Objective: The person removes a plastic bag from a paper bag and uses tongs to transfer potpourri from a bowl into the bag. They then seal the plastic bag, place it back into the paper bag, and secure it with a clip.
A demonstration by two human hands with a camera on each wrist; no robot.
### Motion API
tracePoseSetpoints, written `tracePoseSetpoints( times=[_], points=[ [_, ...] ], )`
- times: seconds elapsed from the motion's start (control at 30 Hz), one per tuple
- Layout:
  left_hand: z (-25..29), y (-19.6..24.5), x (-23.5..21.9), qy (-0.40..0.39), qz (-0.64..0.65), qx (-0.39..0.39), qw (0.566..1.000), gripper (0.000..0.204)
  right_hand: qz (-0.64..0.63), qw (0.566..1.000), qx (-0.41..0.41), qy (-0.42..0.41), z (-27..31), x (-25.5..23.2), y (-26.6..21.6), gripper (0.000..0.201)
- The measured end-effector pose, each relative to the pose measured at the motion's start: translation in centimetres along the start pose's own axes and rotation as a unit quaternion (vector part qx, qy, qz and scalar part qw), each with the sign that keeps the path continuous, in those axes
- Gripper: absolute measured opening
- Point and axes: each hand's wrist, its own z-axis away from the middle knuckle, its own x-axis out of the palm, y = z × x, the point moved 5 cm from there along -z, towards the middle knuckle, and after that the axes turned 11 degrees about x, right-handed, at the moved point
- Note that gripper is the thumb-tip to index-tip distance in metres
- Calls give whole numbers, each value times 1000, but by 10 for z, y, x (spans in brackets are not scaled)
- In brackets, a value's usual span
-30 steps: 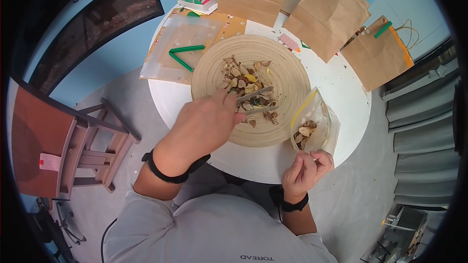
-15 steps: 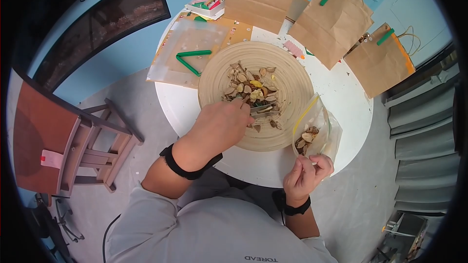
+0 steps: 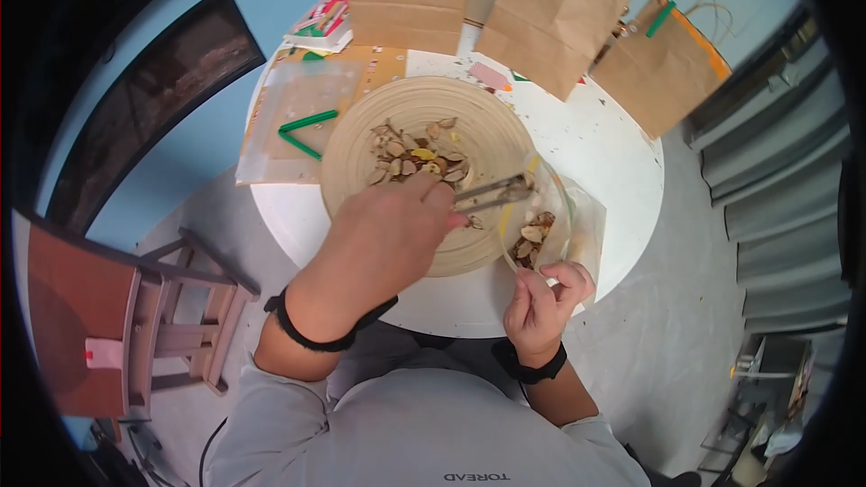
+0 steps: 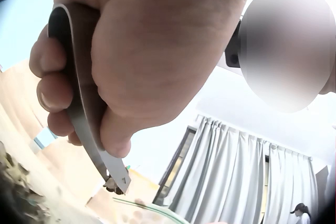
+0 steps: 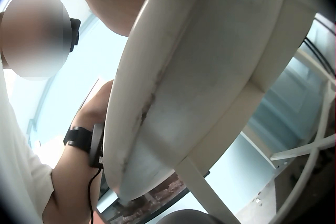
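Note:
My left hand point(image 3: 374, 225) holds metal tongs point(image 3: 487, 196), fingers on one arm and thumb on the other, as the left wrist view shows. A small brown dried piece point(image 4: 112, 185) is caught between the tips. Those tips are at the mouth of a clear zip bag point(image 3: 561, 242) with a yellow seal strip. Dried plant pieces point(image 3: 532, 239) lie inside the bag. My right hand point(image 3: 544, 305) pinches the bag's near edge. A round wooden plate point(image 3: 492, 122) under the tongs carries a heap of dried leaves and petals point(image 3: 417, 158).
Brown paper bags point(image 3: 550, 22) with green clips stand along the far side of the white round table point(image 3: 622, 162). Left of the plate are a translucent sheet point(image 3: 271, 140) and green clip sticks point(image 3: 307, 117). A small box of coloured items point(image 3: 320, 27) sits behind them.
The tongs have gone from the heap on the plate to the bag's mouth on the right, carrying a dried piece. My right hand keeps its pinch on the bag. The head view has shifted.

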Motion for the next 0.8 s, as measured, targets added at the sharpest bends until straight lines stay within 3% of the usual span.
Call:
tracePoseSetpoints(
  times=[0.1, 0.2, 0.3, 0.4, 0.53, 0.8],
  points=[
    [-9, 23, 18, -24, 23, 38, 999, 25, 7, 1000, 9, 14, 4, -3, 4, 23],
    [-9, 23, 16, -29, 18, 10, 999, 28, 16, 999, 9, 45, 8, -6, 6, 23],
    [7, 4, -8, 21, 24, -6, 999, 31, 17, 998, 3, 66, 12, -10, 9, 22],
    [41, -25, -25, 37, -31, -108, 993, 32, 12, 997, -9, 70, 14, -11, 10, 21],
    [74, -51, -17, 2, -95, -156, 983, 34, 3, 998, -23, 55, 10, -8, 5, 15],
    [41, -55, 8, -48, -134, -106, 984, 33, 9, 999, -34, 21, 7, -6, 2, 11]
  ],
)
